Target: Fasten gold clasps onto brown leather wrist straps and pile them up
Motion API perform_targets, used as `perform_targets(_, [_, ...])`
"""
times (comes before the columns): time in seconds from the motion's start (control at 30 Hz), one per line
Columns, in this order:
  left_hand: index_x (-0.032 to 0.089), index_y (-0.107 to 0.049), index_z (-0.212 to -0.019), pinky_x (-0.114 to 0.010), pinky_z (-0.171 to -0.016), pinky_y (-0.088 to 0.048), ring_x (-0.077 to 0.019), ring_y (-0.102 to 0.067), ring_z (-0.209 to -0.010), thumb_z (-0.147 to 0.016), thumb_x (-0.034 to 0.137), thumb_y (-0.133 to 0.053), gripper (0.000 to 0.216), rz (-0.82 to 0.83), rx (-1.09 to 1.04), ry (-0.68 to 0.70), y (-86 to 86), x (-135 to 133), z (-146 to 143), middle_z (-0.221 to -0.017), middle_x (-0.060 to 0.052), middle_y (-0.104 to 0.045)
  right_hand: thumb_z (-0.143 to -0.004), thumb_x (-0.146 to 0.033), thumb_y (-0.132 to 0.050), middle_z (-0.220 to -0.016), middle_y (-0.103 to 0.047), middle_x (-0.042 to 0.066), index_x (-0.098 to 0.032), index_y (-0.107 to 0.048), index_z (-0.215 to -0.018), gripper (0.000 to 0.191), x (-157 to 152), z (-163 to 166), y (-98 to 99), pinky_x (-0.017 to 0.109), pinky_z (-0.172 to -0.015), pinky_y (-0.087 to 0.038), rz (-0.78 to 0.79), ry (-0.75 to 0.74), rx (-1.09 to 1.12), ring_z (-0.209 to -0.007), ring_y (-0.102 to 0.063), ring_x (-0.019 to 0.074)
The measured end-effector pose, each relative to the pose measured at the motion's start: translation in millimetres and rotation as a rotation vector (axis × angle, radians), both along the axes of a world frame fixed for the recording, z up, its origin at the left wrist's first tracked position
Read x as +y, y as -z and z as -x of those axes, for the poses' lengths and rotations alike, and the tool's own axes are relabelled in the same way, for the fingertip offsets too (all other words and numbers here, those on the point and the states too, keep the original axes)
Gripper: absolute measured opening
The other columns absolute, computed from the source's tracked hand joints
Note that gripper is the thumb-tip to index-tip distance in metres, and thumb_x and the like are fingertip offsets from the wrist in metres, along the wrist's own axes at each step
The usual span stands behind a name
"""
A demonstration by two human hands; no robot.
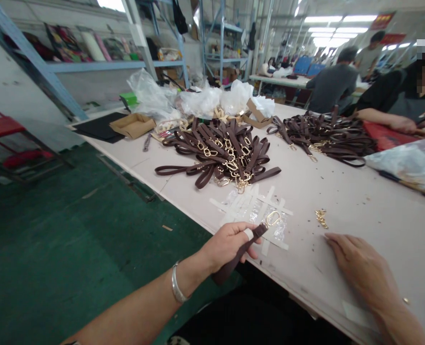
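Note:
My left hand (230, 245) is closed around a dark brown leather strap (235, 258) with a gold ring (273, 218) at its far end, held over a patch of crossed tape strips (255, 208) on the table. My right hand (359, 268) lies flat on the pale tabletop (359, 201) with fingers stretched out, empty, just below a small heap of gold metal fittings (320, 218). A big pile of finished brown straps with gold clasps (223, 153) lies beyond the tape.
A second strap pile (323, 136) lies at the far right, next to a seated person's arm (384, 120). White plastic bags (212, 100) and cardboard boxes (133, 125) crowd the far end. Green floor (54, 230) lies left of the table edge. Blue shelving (100, 64) lines the wall.

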State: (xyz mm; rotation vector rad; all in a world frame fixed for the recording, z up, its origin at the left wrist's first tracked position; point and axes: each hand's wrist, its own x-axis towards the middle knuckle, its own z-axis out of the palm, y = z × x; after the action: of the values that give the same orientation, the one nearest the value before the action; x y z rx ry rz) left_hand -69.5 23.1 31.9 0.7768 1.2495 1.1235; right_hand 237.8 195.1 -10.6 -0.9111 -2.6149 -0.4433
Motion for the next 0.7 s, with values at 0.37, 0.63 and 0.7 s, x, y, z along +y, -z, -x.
perform_targets(0.37, [0.012,-0.067,-0.117,-0.019,-0.050,-0.047,-0.0144,-0.071,-0.066,-0.085,0.020,-0.060,0.034,0.055,-0.446,-0.047,9.4,-5,-25,-0.104,-0.014,-0.074,-0.099,-0.030,-0.037,-0.098,-0.071,0.007,-0.020,-0.070,-0.102,0.034,5,-12,7.0,0.039,-0.084,-0.052,0.142,0.068,0.051,-0.093,-0.064,0.0247])
perform_targets(0.63, [0.016,-0.072,-0.113,-0.019,-0.058,-0.048,-0.0134,-0.071,-0.076,-0.086,0.018,-0.057,0.030,0.012,-0.382,-0.033,-0.6,-2,-39,-0.109,-0.011,-0.075,-0.090,-0.049,-0.053,-0.089,-0.074,0.007,-0.022,-0.070,-0.097,0.033,-41,27,-14.4,0.039,-0.077,-0.055,0.581,0.305,0.583,-0.084,-0.069,0.0260])
perform_targets(0.7, [0.016,-0.072,-0.114,-0.018,-0.058,-0.046,-0.0137,-0.070,-0.081,-0.087,0.020,-0.058,0.030,0.004,-0.352,-0.019,-4.0,-2,-42,-0.112,-0.011,-0.074,-0.086,-0.050,-0.064,-0.082,-0.073,0.004,-0.023,-0.071,-0.097,0.030,-70,46,-24.4,0.034,-0.073,-0.056,0.791,0.277,0.805,-0.077,-0.069,0.0218])
